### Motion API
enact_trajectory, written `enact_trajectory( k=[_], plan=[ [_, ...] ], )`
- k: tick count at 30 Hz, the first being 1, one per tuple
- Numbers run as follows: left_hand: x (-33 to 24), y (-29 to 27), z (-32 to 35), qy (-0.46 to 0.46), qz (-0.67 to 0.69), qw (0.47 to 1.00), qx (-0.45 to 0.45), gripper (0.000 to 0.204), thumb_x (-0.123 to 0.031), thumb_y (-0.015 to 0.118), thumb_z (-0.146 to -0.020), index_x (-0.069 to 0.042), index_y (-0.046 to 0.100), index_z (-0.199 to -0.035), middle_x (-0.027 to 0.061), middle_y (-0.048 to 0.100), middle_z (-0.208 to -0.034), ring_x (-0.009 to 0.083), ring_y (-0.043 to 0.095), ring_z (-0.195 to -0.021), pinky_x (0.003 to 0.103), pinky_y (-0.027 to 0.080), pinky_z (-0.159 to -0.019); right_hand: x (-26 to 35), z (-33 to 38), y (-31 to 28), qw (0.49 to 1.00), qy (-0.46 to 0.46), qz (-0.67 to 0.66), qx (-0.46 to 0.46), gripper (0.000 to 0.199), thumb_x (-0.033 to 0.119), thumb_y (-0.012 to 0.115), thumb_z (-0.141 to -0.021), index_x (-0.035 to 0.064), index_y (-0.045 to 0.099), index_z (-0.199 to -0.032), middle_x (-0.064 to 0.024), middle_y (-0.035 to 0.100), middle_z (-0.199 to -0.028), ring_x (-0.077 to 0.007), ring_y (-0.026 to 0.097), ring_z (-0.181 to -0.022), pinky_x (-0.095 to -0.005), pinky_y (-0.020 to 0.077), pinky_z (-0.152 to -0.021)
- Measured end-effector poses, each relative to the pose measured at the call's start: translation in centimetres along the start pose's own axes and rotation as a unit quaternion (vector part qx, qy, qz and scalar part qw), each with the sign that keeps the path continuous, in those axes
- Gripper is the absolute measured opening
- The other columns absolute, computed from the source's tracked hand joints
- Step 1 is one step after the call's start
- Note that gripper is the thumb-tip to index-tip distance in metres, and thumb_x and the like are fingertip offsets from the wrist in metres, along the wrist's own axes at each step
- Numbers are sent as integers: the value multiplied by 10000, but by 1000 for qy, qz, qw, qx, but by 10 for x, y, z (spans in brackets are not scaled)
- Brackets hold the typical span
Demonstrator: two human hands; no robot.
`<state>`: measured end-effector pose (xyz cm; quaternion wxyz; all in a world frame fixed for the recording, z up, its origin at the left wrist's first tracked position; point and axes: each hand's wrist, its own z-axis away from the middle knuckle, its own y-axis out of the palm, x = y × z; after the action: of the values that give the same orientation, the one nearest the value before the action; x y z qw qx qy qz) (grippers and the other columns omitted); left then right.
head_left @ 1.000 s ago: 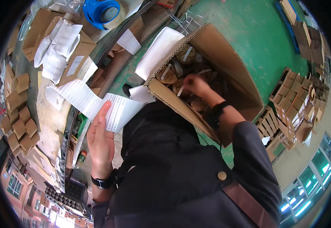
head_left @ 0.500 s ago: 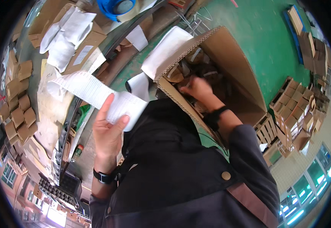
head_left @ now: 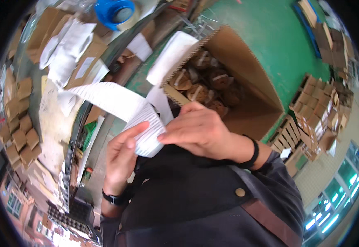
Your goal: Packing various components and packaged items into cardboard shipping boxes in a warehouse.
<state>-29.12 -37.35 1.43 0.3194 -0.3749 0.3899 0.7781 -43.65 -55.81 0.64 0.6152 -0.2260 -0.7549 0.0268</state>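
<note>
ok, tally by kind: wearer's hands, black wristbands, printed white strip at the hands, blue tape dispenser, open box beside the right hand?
Hands: 2 (left hand, right hand)
Black wristbands: 2
Printed white strip: 1
Blue tape dispenser: 1
Open box: 1
Total: 7

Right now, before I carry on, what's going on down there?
A person's left hand holds a long, printed white strip, one end looped by the fingers. The right hand is at that loop's edge; whether it pinches the strip is unclear. Just beyond the right hand stands an open cardboard box with brown, rounded bundles inside, several bearing a white band. A blue tape dispenser sits at the upper left.
</note>
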Motion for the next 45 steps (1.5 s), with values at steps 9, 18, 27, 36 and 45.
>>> enact_trajectory(
  k=[9,18,27,36,45],
  plan=[
    [11,-16,-9,9,78,977,-196,465,-202,375,-1014,147,387,-1320,243,416,-1377,300,439,-1272,420,334,-1085,-153,147,-99,810,550,181,-89,98,59,681,-767,2,670,-847,-84,676,-719,-143,639,-670,-291,518,-628],
    [27,-12,-9,-13,49,981,-188,443,-189,378,-1014,142,409,-1307,223,439,-1364,292,439,-1271,416,315,-1096,-261,245,-60,739,563,345,-133,247,241,765,-682,73,631,-805,-130,661,-816,-339,637,-775,-400,510,-736],
    [30,-8,-18,-14,26,983,-181,442,-207,384,-1014,131,440,-1295,213,451,-1356,279,442,-1268,410,306,-1097,-234,210,-44,692,594,383,-146,543,268,712,-757,102,471,-1214,-180,652,-976,-370,627,-915,-457,502,-798],
    [34,-1,-16,-5,45,980,-196,575,129,665,-774,33,488,-1312,120,582,-1221,153,579,-1060,279,474,-916,-161,117,-86,802,540,252,35,229,210,762,-746,33,665,-856,-108,663,-774,-223,631,-715,-343,497,-633],
    [11,12,-9,-19,-35,996,-75,517,86,698,-777,9,544,-1265,141,603,-1195,170,562,-1101,299,461,-945,-7,-19,-16,948,230,-210,65,425,42,709,-789,53,590,-1197,-72,685,-936,-144,653,-825,-294,483,-817]
  ],
)
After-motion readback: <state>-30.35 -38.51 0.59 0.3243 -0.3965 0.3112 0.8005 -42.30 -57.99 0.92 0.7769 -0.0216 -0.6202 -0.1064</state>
